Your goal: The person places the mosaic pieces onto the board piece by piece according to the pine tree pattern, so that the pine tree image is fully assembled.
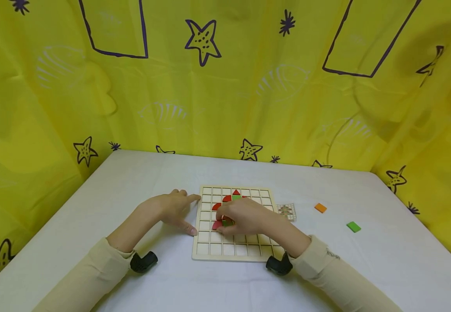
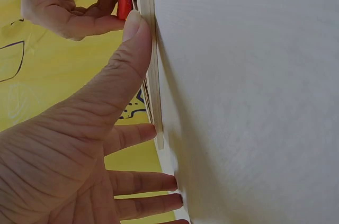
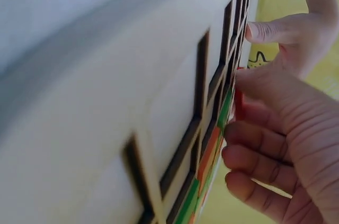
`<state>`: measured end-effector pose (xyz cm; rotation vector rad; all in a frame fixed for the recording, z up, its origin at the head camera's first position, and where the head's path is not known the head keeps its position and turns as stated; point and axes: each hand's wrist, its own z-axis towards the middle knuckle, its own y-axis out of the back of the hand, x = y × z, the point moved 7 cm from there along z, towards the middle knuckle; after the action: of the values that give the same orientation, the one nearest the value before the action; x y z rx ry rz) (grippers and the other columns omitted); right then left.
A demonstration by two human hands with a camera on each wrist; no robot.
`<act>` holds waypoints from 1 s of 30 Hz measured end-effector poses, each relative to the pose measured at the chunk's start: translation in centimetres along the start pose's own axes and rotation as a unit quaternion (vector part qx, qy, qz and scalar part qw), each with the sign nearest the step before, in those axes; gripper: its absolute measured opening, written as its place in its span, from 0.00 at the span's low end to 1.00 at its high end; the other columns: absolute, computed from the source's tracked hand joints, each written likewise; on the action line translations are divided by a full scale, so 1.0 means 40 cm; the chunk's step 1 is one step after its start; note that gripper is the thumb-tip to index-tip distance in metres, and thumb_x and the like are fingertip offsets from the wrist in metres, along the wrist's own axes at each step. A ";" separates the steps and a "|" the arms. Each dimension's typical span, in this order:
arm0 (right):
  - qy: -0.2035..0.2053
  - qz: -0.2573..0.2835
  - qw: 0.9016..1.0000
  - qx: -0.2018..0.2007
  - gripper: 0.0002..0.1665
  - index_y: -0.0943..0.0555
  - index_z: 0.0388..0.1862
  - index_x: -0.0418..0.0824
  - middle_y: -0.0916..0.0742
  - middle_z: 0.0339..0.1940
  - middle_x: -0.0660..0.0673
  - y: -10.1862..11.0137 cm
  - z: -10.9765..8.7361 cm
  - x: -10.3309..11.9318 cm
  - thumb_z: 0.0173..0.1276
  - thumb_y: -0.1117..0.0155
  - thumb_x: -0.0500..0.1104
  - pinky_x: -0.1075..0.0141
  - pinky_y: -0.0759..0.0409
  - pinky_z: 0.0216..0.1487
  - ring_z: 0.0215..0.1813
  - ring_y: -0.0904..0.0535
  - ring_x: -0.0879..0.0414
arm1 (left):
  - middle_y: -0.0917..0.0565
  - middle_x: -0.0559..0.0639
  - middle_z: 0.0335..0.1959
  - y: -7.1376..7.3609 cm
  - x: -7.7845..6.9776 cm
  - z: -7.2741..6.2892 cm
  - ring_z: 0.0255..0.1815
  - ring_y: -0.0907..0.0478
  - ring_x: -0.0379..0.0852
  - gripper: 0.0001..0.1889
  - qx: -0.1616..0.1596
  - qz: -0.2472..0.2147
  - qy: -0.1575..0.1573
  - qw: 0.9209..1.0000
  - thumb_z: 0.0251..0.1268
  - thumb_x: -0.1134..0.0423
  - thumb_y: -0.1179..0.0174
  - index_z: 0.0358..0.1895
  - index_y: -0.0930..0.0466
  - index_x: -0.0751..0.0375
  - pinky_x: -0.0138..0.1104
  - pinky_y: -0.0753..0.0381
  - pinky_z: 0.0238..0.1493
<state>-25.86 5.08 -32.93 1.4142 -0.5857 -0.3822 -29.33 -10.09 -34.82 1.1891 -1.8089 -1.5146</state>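
Note:
A square wooden grid board (image 1: 233,258) lies on the white-covered table. Several red and green flat pieces sit in its cells, among them a red triangle (image 1: 236,192) at the top; my right hand hides part of them. Thumb and fingers of my right hand (image 1: 244,216) pinch a red curved-edged piece (image 1: 217,225) over the left part of the grid. In the left wrist view this red piece (image 2: 124,6) shows between thumb and finger. My left hand (image 1: 174,210) rests at the board's left edge, fingers spread, with thumb and index fingertip right at the rim.
A small card (image 1: 289,211) with a printed grid pattern lies beside the board's right edge, partly hidden. Farther right are an orange tile (image 1: 320,208) and a green tile (image 1: 353,226). A yellow curtain (image 1: 225,95) stands behind the table.

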 end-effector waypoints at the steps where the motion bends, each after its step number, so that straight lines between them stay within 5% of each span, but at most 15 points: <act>1: -0.003 0.002 1.000 0.004 0.08 0.14 0.40 0.46 0.23 0.23 0.58 -0.003 0.001 -0.002 0.69 0.30 0.49 0.72 0.31 0.29 0.27 0.31 0.65 | 0.25 0.62 0.59 0.000 0.001 0.000 0.63 0.28 0.61 0.54 0.000 -0.001 0.001 1.000 0.50 0.34 0.25 0.77 0.37 0.56 0.58 0.24 0.62; 20: -0.011 0.013 1.000 0.021 0.14 0.13 0.46 0.46 0.22 0.25 0.59 -0.016 -0.005 -0.010 0.71 0.29 0.53 0.71 0.30 0.31 0.28 0.30 0.64 | 0.26 0.63 0.62 -0.004 0.004 -0.002 0.66 0.30 0.62 0.54 0.006 -0.010 0.008 1.000 0.50 0.34 0.26 0.78 0.37 0.55 0.60 0.26 0.63; 30: -0.023 0.025 0.999 -0.025 0.12 0.13 0.46 0.46 0.24 0.21 0.60 0.036 -0.056 -0.043 0.72 0.31 0.52 0.71 0.30 0.28 0.24 0.32 0.67 | 0.26 0.63 0.61 -0.001 0.004 0.001 0.65 0.29 0.61 0.53 -0.001 -0.006 0.004 1.000 0.51 0.34 0.26 0.77 0.37 0.55 0.58 0.25 0.63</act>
<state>-26.06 8.08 -31.90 1.3444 -0.6439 -0.3888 -29.40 -10.21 -34.89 1.2050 -1.7982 -1.5153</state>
